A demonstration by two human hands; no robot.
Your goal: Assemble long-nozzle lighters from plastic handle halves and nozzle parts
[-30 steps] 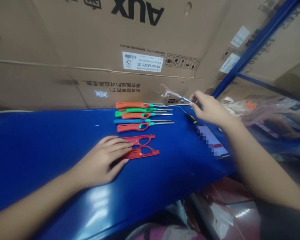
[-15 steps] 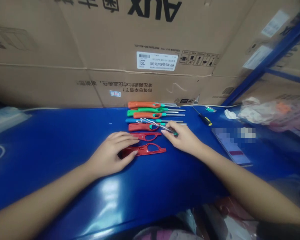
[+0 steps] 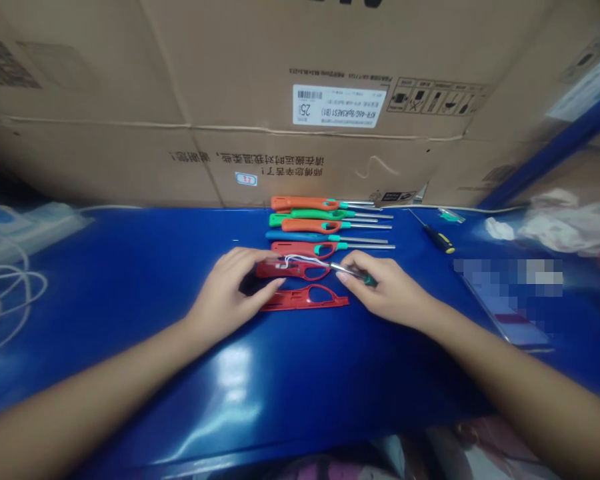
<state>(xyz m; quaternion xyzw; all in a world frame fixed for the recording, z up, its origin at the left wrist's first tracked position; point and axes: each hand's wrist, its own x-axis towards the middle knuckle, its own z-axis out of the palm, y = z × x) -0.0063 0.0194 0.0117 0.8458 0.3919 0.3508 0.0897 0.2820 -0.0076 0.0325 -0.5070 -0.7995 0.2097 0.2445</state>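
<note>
Two red half shells lie on the blue table, the upper shell (image 3: 316,270) beyond the lower shell (image 3: 307,298). My left hand (image 3: 237,283) rests at their left ends, thumb and fingers apart around them. Between the fingers and thumb of my right hand (image 3: 380,280) is a metal tube (image 3: 347,269) with a dark green end. White wires (image 3: 307,259) run from the tube leftward over the upper shell. Just beyond lies a red lighter (image 3: 295,249) with a metal rod.
Behind the red lighter lie a blue lighter (image 3: 300,237), orange and green ones. A cardboard box (image 3: 250,87) stands at the back. Rightward are a screwdriver (image 3: 439,239), a phone-like object (image 3: 505,310) and white crumpled material (image 3: 550,223). A white cable (image 3: 27,280) lies at left.
The view has shifted, moving the scene right. My right hand has brought the tube and wires nearer, from over the finished red lighter to over the upper shell.
</note>
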